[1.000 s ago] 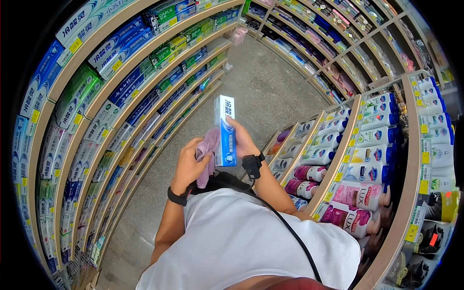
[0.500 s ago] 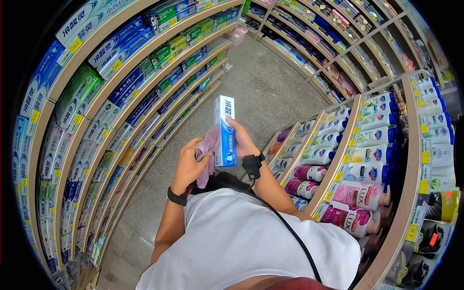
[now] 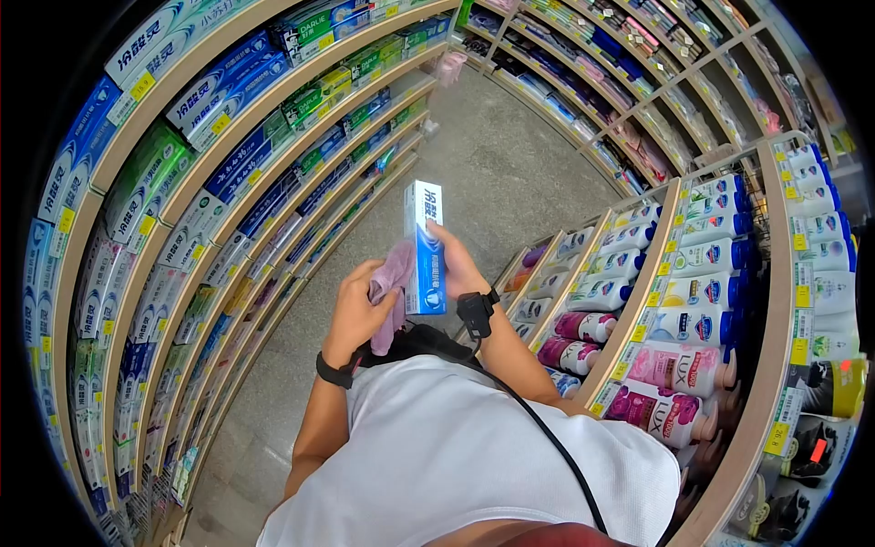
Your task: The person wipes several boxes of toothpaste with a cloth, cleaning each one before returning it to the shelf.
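Note:
My right hand (image 3: 453,262) grips a blue and white toothpaste box (image 3: 427,251) from its right side, thumb across its front. The box stands lengthwise in front of my chest, over the aisle floor. A mauve cloth (image 3: 392,292) is bunched in my left hand (image 3: 358,308), its fingers closed around it. The cloth's upper part lies right along the left edge of the box, and its lower end hangs toward my white shirt. Dark bands sit on both wrists, the right one carrying a small black device with a cable.
Shelves of boxed toothpaste (image 3: 228,91) curve along my left. On the right, shelves hold body wash bottles (image 3: 670,365) and white bottles with blue caps (image 3: 697,290). A further rack (image 3: 629,91) stands across the far end of the grey floor (image 3: 510,137). A pink cloth (image 3: 450,67) hangs at the left shelf's end.

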`<action>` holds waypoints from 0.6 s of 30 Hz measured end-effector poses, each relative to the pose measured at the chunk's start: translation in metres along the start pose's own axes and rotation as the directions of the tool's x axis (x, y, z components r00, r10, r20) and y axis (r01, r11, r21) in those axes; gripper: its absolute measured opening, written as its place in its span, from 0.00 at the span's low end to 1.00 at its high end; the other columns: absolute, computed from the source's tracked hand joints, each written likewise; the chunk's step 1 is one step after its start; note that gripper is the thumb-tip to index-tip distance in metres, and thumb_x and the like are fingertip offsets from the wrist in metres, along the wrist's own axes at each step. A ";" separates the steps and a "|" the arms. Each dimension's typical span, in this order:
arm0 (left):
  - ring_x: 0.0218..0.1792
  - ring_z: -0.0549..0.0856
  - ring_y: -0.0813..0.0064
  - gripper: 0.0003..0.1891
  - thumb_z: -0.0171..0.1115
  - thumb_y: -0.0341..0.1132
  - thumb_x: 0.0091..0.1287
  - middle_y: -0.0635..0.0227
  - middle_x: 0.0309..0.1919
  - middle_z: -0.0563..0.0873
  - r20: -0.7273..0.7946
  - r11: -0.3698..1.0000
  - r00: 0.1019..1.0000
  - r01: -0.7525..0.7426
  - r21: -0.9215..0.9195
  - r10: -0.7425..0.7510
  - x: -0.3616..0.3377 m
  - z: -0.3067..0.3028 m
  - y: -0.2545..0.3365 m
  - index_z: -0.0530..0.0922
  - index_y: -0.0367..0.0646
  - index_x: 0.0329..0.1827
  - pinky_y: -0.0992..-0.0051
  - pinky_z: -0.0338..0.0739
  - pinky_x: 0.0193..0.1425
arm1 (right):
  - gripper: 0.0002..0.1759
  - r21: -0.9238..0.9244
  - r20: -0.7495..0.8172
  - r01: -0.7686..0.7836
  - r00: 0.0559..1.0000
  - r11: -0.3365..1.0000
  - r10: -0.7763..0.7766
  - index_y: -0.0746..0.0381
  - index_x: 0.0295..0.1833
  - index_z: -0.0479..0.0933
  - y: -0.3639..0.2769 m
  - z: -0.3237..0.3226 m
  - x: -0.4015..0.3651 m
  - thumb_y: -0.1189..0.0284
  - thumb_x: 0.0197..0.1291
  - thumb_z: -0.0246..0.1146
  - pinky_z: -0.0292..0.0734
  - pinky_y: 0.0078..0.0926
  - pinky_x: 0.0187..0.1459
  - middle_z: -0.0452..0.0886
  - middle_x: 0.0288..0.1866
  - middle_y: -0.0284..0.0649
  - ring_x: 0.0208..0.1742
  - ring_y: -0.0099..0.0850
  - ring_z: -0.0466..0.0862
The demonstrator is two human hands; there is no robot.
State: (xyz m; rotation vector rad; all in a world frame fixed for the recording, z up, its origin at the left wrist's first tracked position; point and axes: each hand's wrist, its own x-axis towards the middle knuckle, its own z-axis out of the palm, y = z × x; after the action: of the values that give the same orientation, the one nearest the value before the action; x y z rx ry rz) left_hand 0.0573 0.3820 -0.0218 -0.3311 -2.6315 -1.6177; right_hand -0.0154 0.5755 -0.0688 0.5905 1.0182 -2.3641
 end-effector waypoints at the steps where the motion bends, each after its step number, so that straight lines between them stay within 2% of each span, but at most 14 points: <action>1: 0.51 0.85 0.47 0.19 0.70 0.30 0.59 0.47 0.49 0.86 0.001 1.000 1.000 -0.001 -0.001 0.001 0.000 0.000 -0.001 0.81 0.29 0.52 0.63 0.78 0.57 | 0.18 -0.001 0.002 -0.001 1.000 1.000 0.001 0.59 0.51 0.79 0.000 0.000 0.000 0.56 0.68 0.66 0.81 0.24 0.35 0.84 0.36 0.32 0.32 0.22 0.83; 18: 0.52 0.85 0.48 0.18 0.70 0.30 0.59 0.48 0.50 0.85 0.017 1.000 1.000 0.022 -0.017 -0.022 0.000 0.001 -0.003 0.82 0.28 0.51 0.63 0.78 0.59 | 0.17 0.013 -0.011 -0.005 1.000 1.000 0.005 0.60 0.51 0.80 0.000 0.003 -0.002 0.56 0.70 0.65 0.81 0.24 0.35 0.84 0.36 0.32 0.32 0.23 0.83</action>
State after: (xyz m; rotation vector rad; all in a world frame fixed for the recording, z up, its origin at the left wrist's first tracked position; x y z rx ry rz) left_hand 0.0567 0.3813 -0.0252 -0.3192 -2.6441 -1.6528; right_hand -0.0142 0.5741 -0.0653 0.6105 1.0058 -2.3674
